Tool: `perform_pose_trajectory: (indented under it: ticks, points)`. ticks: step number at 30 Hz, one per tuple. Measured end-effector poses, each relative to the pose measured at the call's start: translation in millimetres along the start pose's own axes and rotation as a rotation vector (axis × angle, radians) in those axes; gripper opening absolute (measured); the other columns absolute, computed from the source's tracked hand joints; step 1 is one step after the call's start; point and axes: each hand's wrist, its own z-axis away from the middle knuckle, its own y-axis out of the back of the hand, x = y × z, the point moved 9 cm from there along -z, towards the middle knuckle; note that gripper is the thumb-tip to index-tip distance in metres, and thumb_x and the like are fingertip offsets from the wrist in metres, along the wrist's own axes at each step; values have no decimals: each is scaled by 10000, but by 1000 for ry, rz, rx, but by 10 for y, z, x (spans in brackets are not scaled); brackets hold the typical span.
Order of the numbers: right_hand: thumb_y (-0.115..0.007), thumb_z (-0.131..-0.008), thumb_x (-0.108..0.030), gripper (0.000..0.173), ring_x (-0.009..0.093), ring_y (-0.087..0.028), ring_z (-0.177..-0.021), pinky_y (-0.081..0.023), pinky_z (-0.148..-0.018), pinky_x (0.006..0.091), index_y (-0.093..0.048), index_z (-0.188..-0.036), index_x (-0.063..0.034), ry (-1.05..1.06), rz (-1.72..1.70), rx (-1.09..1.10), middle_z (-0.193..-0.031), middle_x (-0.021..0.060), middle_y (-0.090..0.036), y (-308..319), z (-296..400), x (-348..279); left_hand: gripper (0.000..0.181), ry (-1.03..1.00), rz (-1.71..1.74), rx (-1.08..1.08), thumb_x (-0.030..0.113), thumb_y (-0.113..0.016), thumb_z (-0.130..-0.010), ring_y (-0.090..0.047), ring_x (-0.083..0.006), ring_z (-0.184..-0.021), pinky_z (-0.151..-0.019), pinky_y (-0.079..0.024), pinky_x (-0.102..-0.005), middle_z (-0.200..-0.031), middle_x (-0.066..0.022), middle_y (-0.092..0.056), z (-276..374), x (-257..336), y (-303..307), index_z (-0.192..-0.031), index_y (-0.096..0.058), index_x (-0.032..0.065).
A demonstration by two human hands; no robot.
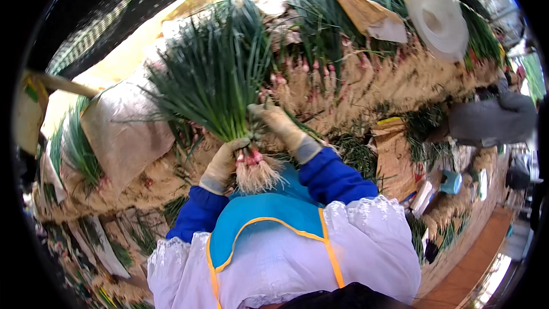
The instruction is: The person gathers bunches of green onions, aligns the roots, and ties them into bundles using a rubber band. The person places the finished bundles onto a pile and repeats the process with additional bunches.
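Observation:
A thick bunch of green onions [218,90] stands before me, its long leaves fanned upward and away. Its pinkish bulbs and pale stringy roots [257,176] hang toward my apron. My left hand [227,161], in a cream work glove with grey fingertips, grips the stems just above the bulbs. At the right side of the bunch is my right hand [276,124], gloved the same way, its fingers bent against the lower leaves. Whether those fingers pinch a stem is blurred.
More green onions [321,30] lie along a sandy bank [360,81], partly under brown sheets [347,4]. A white sheet [128,120] covers others at left. A translucent plastic basin [437,19] rests at upper right. A person in grey [493,118] bends at right near a blue cup [450,181].

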Motion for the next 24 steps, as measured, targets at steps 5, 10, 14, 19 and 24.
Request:
perform_pose_trajectory:
  ticks: [5, 10, 14, 19, 24]
  points:
    - [-604, -861, -138, 250, 61, -485, -582, -412, -524, 193, -559, -1095, -61, 276, -404, 205, -748, -18, -551, 38, 105, 44, 212, -106, 145, 155, 170, -518, -841, -599, -206, -542, -562, -515, -276, -677, -175, -634, -92, -122, -31, -807, -596, -24]
    - [-547, -911, -224, 189, 74, -503, -685, -431, -577, 223, -559, -1018, -68, 499, -622, 247, -768, -16, -557, 84, -10, 94, 179, -157, 80, 121, 147, -511, -839, -595, -196, -548, -579, -517, -298, -659, -160, -627, -220, -141, -28, -789, -582, -10]
    - [-459, -952, -293, 221, 87, -489, -582, -397, -498, 203, -521, -997, -86, 307, -1201, 98, -741, -1, -554, -23, -285, 216, 182, -121, 223, 245, 152, -513, -837, -608, -219, -593, -605, -525, -315, -696, -166, -631, -190, -187, -23, -847, -593, -11]
    - [-455, -943, -351, 251, 37, -246, -401, -228, -337, 206, -461, -787, -154, 63, -737, -180, -538, -95, -318, -332, -63, -108, 145, -132, 191, 49, 146, -565, -811, -603, -200, -624, -615, -531, -297, -801, -154, -639, 38, 30, -163, -821, -592, 4]
    - [-386, -965, -377, 304, 41, -203, -382, -182, -359, 219, -446, -740, -182, 117, -893, -523, -494, -108, -235, -152, 232, -736, 234, -260, 222, 44, 137, -611, -779, -603, -196, -771, -688, -520, -299, -980, -126, -623, 291, 147, -27, -983, -576, 27]
